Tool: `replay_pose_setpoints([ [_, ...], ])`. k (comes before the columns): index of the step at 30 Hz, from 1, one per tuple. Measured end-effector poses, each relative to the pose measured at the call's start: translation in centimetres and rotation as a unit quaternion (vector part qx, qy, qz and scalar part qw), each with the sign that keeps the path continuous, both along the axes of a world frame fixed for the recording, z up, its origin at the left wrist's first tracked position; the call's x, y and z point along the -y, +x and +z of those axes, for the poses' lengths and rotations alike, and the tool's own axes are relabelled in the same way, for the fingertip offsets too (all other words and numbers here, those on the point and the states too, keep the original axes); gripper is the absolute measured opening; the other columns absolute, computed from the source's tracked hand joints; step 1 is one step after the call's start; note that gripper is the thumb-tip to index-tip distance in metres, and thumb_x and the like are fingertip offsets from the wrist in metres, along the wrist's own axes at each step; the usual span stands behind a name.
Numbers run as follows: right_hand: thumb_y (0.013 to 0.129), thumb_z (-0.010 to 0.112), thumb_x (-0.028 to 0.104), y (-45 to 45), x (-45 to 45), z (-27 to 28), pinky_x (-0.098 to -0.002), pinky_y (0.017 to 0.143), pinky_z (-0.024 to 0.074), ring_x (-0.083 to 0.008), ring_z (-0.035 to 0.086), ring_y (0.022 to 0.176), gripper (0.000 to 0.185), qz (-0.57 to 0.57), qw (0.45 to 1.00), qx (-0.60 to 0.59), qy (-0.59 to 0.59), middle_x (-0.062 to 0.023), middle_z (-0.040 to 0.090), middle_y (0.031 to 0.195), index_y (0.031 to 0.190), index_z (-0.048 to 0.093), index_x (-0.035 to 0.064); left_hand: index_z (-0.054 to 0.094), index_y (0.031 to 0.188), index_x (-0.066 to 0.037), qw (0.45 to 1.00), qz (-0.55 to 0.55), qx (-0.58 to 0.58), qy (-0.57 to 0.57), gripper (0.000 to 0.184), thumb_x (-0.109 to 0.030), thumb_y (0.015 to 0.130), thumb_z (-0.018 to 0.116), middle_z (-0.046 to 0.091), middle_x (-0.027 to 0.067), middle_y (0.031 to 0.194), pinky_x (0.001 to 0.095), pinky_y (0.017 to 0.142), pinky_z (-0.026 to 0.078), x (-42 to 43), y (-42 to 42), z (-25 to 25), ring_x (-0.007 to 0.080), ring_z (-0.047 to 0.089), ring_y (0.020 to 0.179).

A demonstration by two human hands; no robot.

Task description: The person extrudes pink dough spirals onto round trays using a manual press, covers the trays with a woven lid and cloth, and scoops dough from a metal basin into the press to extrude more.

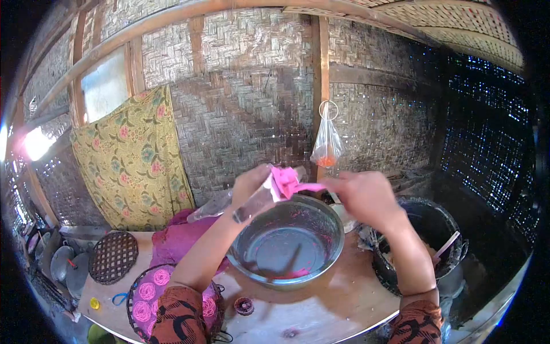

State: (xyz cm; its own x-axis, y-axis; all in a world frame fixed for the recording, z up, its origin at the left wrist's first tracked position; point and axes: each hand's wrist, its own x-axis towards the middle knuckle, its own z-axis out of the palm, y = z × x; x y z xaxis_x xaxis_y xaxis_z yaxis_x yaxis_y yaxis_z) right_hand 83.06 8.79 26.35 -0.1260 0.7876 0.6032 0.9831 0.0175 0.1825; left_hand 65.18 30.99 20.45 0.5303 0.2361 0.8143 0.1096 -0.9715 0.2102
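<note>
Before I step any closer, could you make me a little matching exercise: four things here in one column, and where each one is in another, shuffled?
Things:
1. Pink mass
2. Patterned yellow cloth
3. Metal basin
4. Clear bag

Places:
A. Standing on the table
B. Hanging at the wooden post
C. Up between the left hand and the right hand
D. Hanging against the woven wall, on the left side of the picture

Right pairs: 1-C, 2-D, 3-A, 4-B
</note>
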Motion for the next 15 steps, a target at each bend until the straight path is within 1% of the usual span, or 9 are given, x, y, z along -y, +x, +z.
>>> replay_pose_setpoints([
  [1,0.077,0.054,0.010,-0.7,-0.6,0.0,-0.0381,0.058,0.0506,-0.0242,0.063,0.068,0.033,0.039,0.996,0.082,0.002,-0.0059,0.060,0.077,0.109,0.060,0.0168,0.055,0.089,-0.007,1.000,0.001,-0.007,0.017,0.028,-0.029,0.075,0.063,0.057,0.0105,0.080,0.0387,0.064,0.048,0.7,-0.2,0.3,0.0312,0.060,0.074],
  [3,0.077,0.053,0.010,-2.1,-0.9,-1.1,-0.0371,0.057,0.0505,-0.0234,0.063,0.067,0.032,0.038,0.994,0.103,0.009,-0.0060,0.059,0.077,0.109,0.059,0.0154,0.055,0.090,-0.008,0.998,0.042,-0.042,-0.014,0.032,-0.031,0.071,0.065,0.057,0.0105,0.078,0.0392,0.062,0.048,0.9,-0.6,0.3,0.0324,0.060,0.073],
  [4,0.078,0.052,0.009,-2.5,-0.8,-2.1,-0.0362,0.056,0.0505,-0.0226,0.063,0.066,0.032,0.037,0.992,0.123,0.016,-0.0061,0.058,0.077,0.108,0.058,0.0141,0.056,0.091,-0.009,0.989,0.103,-0.085,0.060,0.033,-0.032,0.070,0.066,0.057,0.0100,0.079,0.0383,0.063,0.049,0.9,-1.1,0.2,0.0314,0.060,0.075],
  [6,0.077,0.053,0.010,-2.5,-0.4,-3.6,-0.0335,0.052,0.0492,-0.0212,0.062,0.064,0.032,0.055,0.991,0.119,0.020,-0.0058,0.056,0.074,0.108,0.058,0.0123,0.057,0.093,-0.009,0.969,0.166,-0.122,0.138,0.034,-0.032,0.070,0.066,0.058,0.0095,0.079,0.0373,0.065,0.049,1.3,-2.2,0.0,0.0304,0.061,0.076],
  [8,0.076,0.054,0.011,-1.9,1.9,-3.4,-0.0314,0.049,0.0481,-0.0196,0.062,0.062,0.031,0.021,0.990,0.134,0.044,-0.0049,0.056,0.072,0.107,0.058,0.0127,0.058,0.093,-0.008,0.996,0.083,-0.015,0.008,0.028,-0.029,0.075,0.062,0.061,0.0092,0.082,0.0359,0.068,0.050,1.6,-3.6,-0.4,0.0285,0.062,0.079],
  [10,0.076,0.054,0.012,-1.4,3.9,-1.2,-0.0320,0.050,0.0486,-0.0192,0.061,0.060,0.030,-0.005,0.994,0.090,0.062,-0.0034,0.055,0.067,0.106,0.058,0.0133,0.058,0.093,-0.008,0.993,0.110,0.001,0.035,0.023,-0.025,0.078,0.058,0.062,0.0087,0.084,0.0349,0.070,0.051,-0.7,-5.1,-1.0,0.0272,0.063,0.081],
  [12,0.077,0.053,0.011,-0.8,3.4,-0.2,-0.0327,0.051,0.0490,-0.0207,0.062,0.060,0.028,0.019,0.993,0.078,0.085,-0.0040,0.056,0.068,0.105,0.058,0.0135,0.059,0.095,-0.009,0.954,0.238,-0.079,0.164,0.024,-0.025,0.077,0.059,0.063,0.0094,0.088,0.0355,0.070,0.051,-2.5,-5.4,-1.5,0.0276,0.063,0.083],
  [13,0.077,0.053,0.011,-1.0,2.9,-0.2,-0.0327,0.051,0.0490,-0.0207,0.062,0.060,0.028,0.017,0.994,0.073,0.083,-0.0040,0.056,0.068,0.105,0.058,0.0135,0.058,0.098,-0.008,0.942,0.270,-0.139,0.144,0.026,-0.022,0.076,0.058,0.064,0.0113,0.094,0.0363,0.069,0.052,-1.4,-5.1,-1.1,0.0286,0.063,0.085],
  [15,0.078,0.052,0.011,-2.1,0.8,-0.7,-0.0330,0.052,0.0496,-0.0215,0.062,0.061,0.026,0.080,0.990,0.114,0.032,-0.0052,0.058,0.070,0.103,0.058,0.0129,0.058,0.100,-0.007,0.948,0.240,-0.110,0.177,0.027,-0.020,0.076,0.058,0.064,0.0117,0.096,0.0366,0.068,0.052,-1.1,-3.7,-2.1,0.0286,0.063,0.085],
])
